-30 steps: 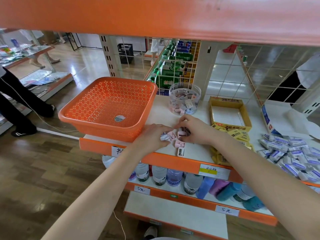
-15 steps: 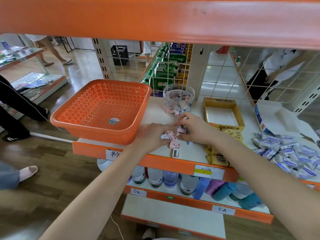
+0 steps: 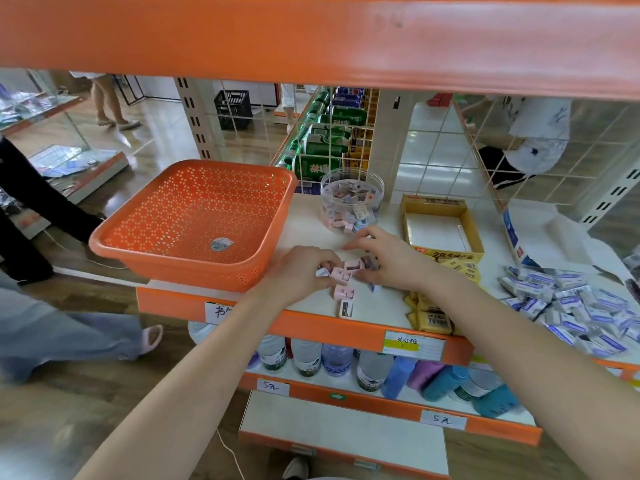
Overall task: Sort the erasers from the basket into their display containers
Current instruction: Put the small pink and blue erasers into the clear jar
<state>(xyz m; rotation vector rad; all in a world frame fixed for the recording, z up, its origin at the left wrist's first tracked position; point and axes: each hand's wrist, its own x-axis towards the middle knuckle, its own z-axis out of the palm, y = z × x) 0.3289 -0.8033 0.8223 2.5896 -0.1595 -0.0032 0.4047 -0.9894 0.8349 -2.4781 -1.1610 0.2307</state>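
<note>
- Right of the basket (image 3: pixel 194 216), on the shelf (image 3: pixel 311 232), the left hand (image 3: pixel 296 271) curls its fingers round pink erasers (image 3: pixel 343 273).
- Farther right, the right hand (image 3: pixel 388 259), palm down, pinches more.
- Beyond, by the basket's far corner, a jar (image 3: pixel 351 202) holds others.

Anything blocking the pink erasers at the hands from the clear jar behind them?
Nothing visible. Only bare shelf lies between the pink erasers and the clear jar; the right hand reaches over that gap.
</note>
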